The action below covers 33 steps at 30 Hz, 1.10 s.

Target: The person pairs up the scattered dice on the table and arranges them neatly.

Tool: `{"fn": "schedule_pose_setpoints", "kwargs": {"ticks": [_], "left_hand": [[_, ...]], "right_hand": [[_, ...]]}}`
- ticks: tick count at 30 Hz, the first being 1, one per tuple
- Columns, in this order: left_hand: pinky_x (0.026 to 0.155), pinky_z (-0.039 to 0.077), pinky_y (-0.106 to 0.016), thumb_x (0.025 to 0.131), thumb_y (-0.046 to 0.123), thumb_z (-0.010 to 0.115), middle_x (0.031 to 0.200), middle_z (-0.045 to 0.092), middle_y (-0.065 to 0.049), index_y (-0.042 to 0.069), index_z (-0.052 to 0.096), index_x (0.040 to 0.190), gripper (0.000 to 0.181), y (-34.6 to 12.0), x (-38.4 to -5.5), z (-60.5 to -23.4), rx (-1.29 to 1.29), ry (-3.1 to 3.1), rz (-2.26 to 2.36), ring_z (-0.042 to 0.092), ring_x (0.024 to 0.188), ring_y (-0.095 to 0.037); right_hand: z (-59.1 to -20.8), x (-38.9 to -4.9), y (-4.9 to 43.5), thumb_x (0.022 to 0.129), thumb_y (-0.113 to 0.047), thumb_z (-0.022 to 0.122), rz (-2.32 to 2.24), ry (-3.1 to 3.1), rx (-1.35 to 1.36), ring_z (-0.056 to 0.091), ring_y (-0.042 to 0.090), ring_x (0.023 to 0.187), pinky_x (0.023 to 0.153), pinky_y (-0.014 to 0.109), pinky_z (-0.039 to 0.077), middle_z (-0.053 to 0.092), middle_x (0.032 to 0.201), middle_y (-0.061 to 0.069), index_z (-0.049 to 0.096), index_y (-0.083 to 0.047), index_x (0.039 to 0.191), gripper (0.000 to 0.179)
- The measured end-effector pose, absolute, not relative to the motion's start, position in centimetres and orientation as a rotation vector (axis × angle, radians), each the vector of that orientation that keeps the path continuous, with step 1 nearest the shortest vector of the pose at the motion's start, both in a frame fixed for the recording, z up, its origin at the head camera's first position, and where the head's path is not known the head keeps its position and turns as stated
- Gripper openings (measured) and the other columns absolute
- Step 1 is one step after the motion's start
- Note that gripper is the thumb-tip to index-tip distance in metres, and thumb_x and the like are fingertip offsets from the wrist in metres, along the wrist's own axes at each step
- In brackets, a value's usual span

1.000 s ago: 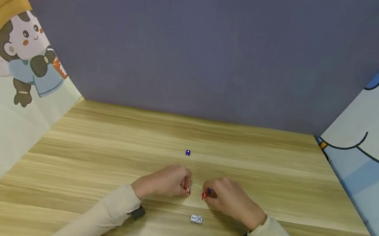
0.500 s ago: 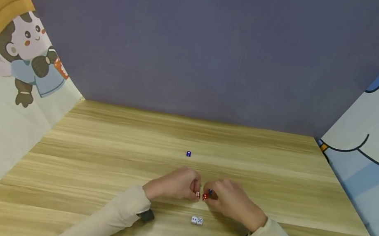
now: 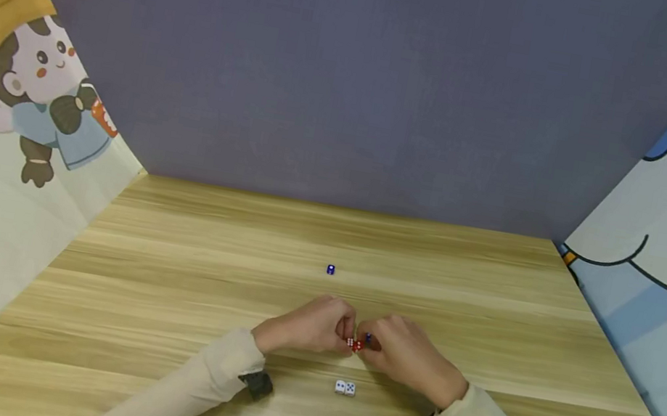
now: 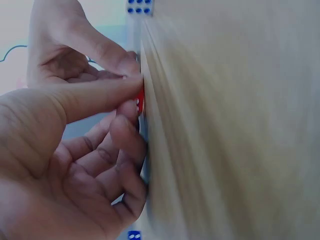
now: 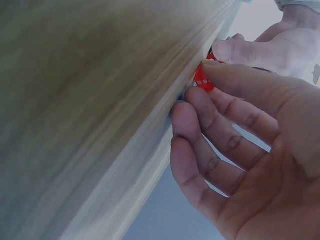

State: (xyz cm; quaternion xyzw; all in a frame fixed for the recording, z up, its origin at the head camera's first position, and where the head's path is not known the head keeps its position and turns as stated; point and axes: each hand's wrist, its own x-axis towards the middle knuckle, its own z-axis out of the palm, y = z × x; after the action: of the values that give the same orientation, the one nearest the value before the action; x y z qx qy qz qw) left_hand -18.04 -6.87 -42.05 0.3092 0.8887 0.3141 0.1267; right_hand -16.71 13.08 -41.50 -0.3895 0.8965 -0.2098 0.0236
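Observation:
My left hand [image 3: 314, 324] pinches one red die [image 3: 350, 342] between thumb and finger, close over the table. Facing it, my right hand [image 3: 405, 352] pinches a second red die [image 3: 358, 346]. The two red dice sit side by side in the head view, right at each other's faces. A blue die [image 3: 368, 337] shows by the right hand's fingers. In the right wrist view the fingertips partly cover a red die [image 5: 204, 81]. The left wrist view has only a sliver of red die [image 4: 140, 104] showing between the fingers.
Two white dice with dark pips, a left one [image 3: 340, 386] and a right one [image 3: 350, 389], stand side by side nearer me. Another blue die [image 3: 331, 269] lies farther back on the wooden table [image 3: 203, 238]. A dark grey wall [image 3: 355, 79] rises behind the table.
My left hand has moved right with its red die, closing the gap to the one in my right hand. The right hand has stayed almost in place.

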Motion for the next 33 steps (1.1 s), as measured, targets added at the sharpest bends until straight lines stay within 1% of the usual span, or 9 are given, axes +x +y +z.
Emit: {"fn": "schedule_pose_setpoints", "kwargs": {"ticks": [5,13,18,33], "left_hand": [[0.055,0.046,-0.019,0.077,0.008,0.084,0.066,0.059,0.009,0.011,0.066,0.079,0.019,-7.1,-18.0,-42.5,0.861,2.545,1.018,0.053,0.057,-0.003],[0.054,0.046,-0.019,0.075,0.005,0.085,0.066,0.060,0.006,0.010,0.066,0.080,0.020,-7.2,-17.8,-43.1,0.768,2.502,1.154,0.053,0.057,-0.004],[0.056,0.046,-0.019,0.076,0.006,0.085,0.067,0.060,0.007,0.010,0.065,0.079,0.020,-7.3,-17.7,-43.5,0.751,2.529,1.179,0.054,0.059,-0.003],[0.055,0.045,-0.019,0.075,0.004,0.085,0.067,0.060,0.006,0.008,0.065,0.079,0.021,-7.1,-17.5,-43.6,0.722,2.531,1.207,0.053,0.059,-0.004]], "right_hand": [[-41.6,-16.7,13.0,0.084,-0.009,0.077,-0.650,2.791,-1.194,0.040,-0.001,0.054,0.048,0.020,0.036,0.051,0.063,-0.014,0.061,-0.020,0.072,0.023],[-41.6,-16.6,13.0,0.084,-0.010,0.077,-0.658,2.782,-1.205,0.042,-0.001,0.054,0.048,0.020,0.036,0.052,0.064,-0.014,0.063,-0.020,0.074,0.020],[-41.7,-16.8,13.0,0.084,-0.011,0.077,-0.658,2.779,-1.202,0.045,-0.002,0.055,0.049,0.020,0.040,0.056,0.066,-0.014,0.067,-0.019,0.077,0.016],[-41.6,-16.8,13.1,0.084,-0.011,0.078,-0.676,2.765,-1.189,0.046,-0.001,0.056,0.050,0.021,0.041,0.058,0.069,-0.013,0.068,-0.017,0.081,0.012]]}}
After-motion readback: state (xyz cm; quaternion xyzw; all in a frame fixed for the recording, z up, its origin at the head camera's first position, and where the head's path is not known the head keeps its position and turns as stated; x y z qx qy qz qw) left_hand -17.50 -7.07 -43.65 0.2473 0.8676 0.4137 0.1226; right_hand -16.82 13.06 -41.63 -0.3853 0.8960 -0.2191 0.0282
